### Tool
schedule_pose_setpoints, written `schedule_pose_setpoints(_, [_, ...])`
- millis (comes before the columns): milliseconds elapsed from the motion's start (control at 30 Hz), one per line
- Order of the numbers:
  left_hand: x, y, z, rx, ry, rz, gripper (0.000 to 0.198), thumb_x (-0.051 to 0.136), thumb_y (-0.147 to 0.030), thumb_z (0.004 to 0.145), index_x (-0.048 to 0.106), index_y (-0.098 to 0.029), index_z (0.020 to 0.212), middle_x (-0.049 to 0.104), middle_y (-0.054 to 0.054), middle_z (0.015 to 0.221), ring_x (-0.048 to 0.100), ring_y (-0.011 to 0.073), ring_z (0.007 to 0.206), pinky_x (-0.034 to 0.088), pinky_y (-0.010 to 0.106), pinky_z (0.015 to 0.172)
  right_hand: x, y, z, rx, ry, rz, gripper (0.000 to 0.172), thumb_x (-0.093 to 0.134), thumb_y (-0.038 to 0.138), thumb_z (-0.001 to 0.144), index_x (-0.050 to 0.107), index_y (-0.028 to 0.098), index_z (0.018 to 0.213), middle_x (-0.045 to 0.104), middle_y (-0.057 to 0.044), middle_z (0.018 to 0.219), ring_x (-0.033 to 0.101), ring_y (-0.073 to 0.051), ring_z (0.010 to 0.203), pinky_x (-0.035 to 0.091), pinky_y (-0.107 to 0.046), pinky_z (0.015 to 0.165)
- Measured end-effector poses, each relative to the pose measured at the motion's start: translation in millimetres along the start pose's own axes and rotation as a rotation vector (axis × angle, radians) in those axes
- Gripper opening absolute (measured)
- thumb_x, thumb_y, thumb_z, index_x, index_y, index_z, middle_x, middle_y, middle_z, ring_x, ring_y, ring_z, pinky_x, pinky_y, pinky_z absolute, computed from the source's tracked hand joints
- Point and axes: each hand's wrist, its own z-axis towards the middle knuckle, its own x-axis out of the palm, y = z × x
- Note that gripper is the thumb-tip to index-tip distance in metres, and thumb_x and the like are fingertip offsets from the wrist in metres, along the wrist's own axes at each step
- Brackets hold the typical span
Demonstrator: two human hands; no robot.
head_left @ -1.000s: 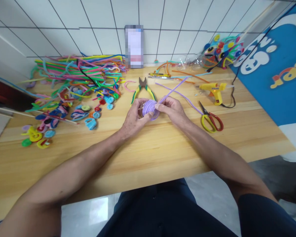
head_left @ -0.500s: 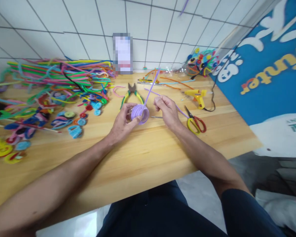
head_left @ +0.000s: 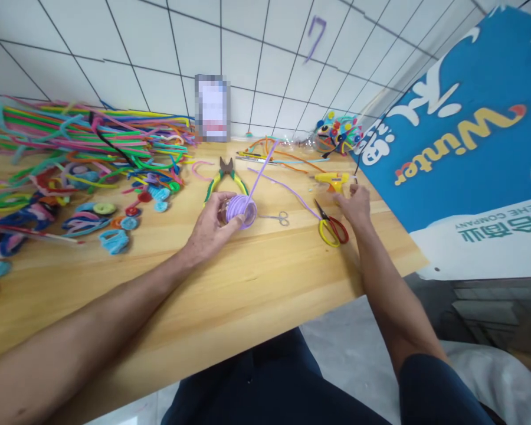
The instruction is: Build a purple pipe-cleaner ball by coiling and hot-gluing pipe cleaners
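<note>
In my left hand (head_left: pixel 212 227) sits a coil of purple pipe cleaner (head_left: pixel 236 209), wound in rings, with one straight end sticking up to the right. Fingers and thumb close round its side. Over on the right, my right hand (head_left: pixel 356 206) is closed at the handle of a yellow glue gun (head_left: pixel 331 177), which lies on the table with its nozzle to the left; the fingertips are partly hidden. Scissors with yellow and red handles (head_left: pixel 330 230) lie just left of that wrist. A loose purple pipe cleaner (head_left: pixel 287 188) runs up to their tips.
Green-yellow pliers (head_left: pixel 226 174) lie behind the coil, small scissors (head_left: pixel 282 218) to its right. Bundled pipe cleaners (head_left: pixel 128 133) and coiled pieces (head_left: pixel 114 241) cover the table's left. A phone (head_left: pixel 212 109) leans on the tiled wall. A black cord (head_left: pixel 357 162) runs up behind the glue gun.
My right hand has left the space beside the coil and moved right to the glue gun. My left hand still holds the coil. The view has shifted right, showing the small scissors fully.
</note>
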Motion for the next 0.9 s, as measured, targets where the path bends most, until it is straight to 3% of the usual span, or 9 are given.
schedule_pose_setpoints(100, [-0.4,-1.9,0.1,-0.008,0.007,-0.009,0.048,0.081,-0.042,0.09,0.061,-0.024,0.13,0.074,0.007,0.127,0.074,0.0203,0.108,0.062,0.04,0.099,13.6,-3.4,9.6,0.007,0.141,-0.034,0.038,0.079,0.037,0.079,0.069,0.017,0.11,0.078,-0.02,0.117,0.069,-0.032,0.11,0.055,-0.046,0.105])
schedule_pose_setpoints(200, [-0.7,-2.4,0.0,-0.024,0.02,-0.032,0.048,0.081,-0.043,0.09,0.061,-0.023,0.129,0.074,0.007,0.126,0.074,0.0203,0.108,0.061,0.039,0.099,22.7,-1.9,13.8,-0.004,0.142,-0.004,0.035,0.077,0.04,0.081,0.066,0.021,0.108,0.079,-0.015,0.113,0.07,-0.028,0.103,0.057,-0.042,0.099])
schedule_pose_setpoints(367, [-1.3,-0.8,-0.8,-0.047,0.003,-0.061,0.052,0.083,-0.044,0.09,0.06,-0.024,0.131,0.074,0.007,0.127,0.073,0.0215,0.112,0.059,0.039,0.1,19.5,11.0,9.5,-0.042,0.174,0.075,0.038,0.071,0.038,0.082,0.06,0.021,0.115,0.078,-0.018,0.119,0.071,-0.03,0.104,0.057,-0.046,0.097])
schedule_pose_setpoints(500, [-2.8,-2.3,-1.3,-0.057,0.008,-0.073,0.051,0.083,-0.044,0.091,0.061,-0.024,0.132,0.073,0.007,0.128,0.073,0.0212,0.112,0.058,0.038,0.1,2.8,47.4,-16.9,-0.231,0.189,0.246,0.042,0.068,0.043,0.085,0.062,0.022,0.12,0.077,-0.013,0.12,0.073,-0.03,0.105,0.058,-0.046,0.093])
schedule_pose_setpoints(700, [-3.7,-7.6,-2.0,-0.066,0.004,-0.12,0.049,0.082,-0.046,0.094,0.059,-0.024,0.13,0.074,0.006,0.12,0.071,0.0203,0.106,0.059,0.036,0.094,-11.5,109.1,-82.4,-0.322,0.319,0.193,0.042,0.078,0.064,0.077,0.069,0.024,0.087,0.073,-0.005,0.075,0.07,-0.029,0.074,0.056,-0.04,0.07])
schedule_pose_setpoints(900, [-2.8,-8.4,-3.1,-0.084,0.007,-0.148,0.05,0.083,-0.051,0.095,0.06,-0.025,0.13,0.074,0.005,0.12,0.071,0.0201,0.106,0.059,0.036,0.095,1.1,119.4,-108.8,-0.38,0.365,0.147,0.033,0.073,0.054,0.079,0.059,0.028,0.065,0.07,-0.006,0.064,0.074,-0.031,0.073,0.057,-0.041,0.073])
